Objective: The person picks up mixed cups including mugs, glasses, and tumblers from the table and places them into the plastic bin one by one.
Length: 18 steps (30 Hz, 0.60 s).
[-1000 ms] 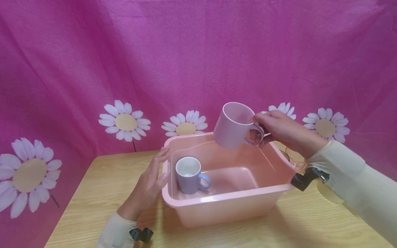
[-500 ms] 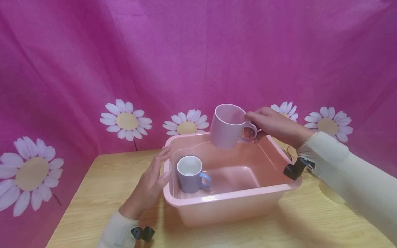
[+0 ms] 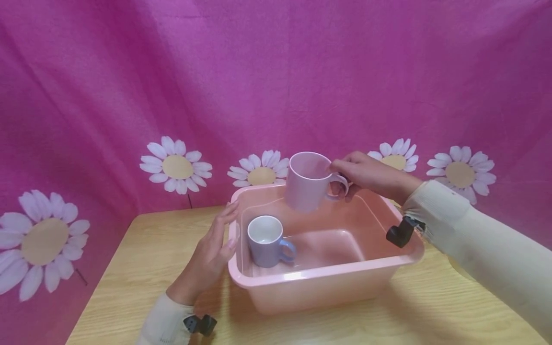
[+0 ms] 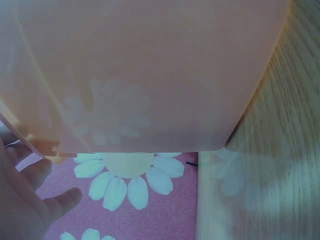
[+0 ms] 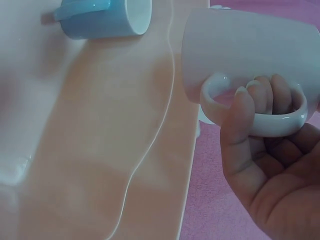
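Note:
My right hand point(image 3: 366, 173) grips a pale pink mug point(image 3: 307, 191) by its handle, fingers hooked through the loop. The mug hangs over the back part of a pink plastic basin point(image 3: 315, 297), mouth up and slightly tilted. In the right wrist view the curled fingers show inside the white-looking handle point(image 5: 280, 125). A blue-grey mug point(image 3: 266, 253) with a light blue handle stands upright inside the basin at its left end. My left hand point(image 3: 207, 254) rests against the basin's left rim with its fingers extended; the left wrist view shows those fingers point(image 4: 62, 202) beside the basin wall.
The basin stands on a wood-grain table point(image 3: 164, 249). A magenta cloth point(image 3: 276, 86) printed with white daisies hangs behind and to the left. A round pale object point(image 3: 459, 268) is partly hidden under the right sleeve.
The right hand has carried the pink mug leftward and a little lower over the basin. The left hand and the blue-grey mug keep their places at the basin's left end.

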Each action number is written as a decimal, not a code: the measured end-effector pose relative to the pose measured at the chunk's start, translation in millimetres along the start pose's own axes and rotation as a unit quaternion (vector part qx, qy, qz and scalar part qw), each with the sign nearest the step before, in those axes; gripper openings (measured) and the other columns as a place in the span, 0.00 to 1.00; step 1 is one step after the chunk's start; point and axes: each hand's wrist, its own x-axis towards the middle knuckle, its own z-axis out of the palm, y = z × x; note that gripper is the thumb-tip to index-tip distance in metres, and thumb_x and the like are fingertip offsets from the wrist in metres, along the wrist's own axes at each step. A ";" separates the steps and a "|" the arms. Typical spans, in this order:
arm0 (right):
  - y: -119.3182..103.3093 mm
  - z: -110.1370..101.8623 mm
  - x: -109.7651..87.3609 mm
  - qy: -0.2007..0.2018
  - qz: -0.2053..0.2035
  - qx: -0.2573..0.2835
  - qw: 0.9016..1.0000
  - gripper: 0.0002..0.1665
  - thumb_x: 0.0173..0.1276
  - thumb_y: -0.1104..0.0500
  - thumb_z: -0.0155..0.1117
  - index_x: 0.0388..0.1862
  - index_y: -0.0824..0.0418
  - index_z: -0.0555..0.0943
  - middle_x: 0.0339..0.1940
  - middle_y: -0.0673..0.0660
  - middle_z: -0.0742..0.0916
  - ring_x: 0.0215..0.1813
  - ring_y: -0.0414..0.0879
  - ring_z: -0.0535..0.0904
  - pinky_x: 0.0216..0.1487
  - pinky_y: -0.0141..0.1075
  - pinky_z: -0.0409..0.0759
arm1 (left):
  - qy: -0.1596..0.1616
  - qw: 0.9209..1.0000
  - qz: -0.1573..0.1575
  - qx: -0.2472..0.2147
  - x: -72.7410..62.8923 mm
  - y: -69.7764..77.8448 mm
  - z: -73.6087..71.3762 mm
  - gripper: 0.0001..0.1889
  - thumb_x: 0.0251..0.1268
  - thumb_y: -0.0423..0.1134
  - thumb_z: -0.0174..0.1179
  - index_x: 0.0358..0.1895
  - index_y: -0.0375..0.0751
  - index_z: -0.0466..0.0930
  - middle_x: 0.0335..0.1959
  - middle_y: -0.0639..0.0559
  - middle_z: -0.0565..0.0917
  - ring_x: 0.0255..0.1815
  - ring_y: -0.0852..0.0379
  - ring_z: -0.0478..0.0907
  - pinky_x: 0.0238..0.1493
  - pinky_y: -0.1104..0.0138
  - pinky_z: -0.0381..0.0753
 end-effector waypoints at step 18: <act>13.8 8.7 16.5 -0.062 0.012 -0.026 0.998 0.21 0.67 0.56 0.46 0.23 0.69 0.80 0.21 0.60 0.83 0.27 0.48 0.79 0.30 0.43 0.83 | 0.002 1.000 -0.002 0.001 0.6 0.3 0.7 0.28 0.67 0.41 0.44 0.71 0.43 0.56 0.77 0.55 0.55 0.77 0.56 0.47 0.70 0.44 0.56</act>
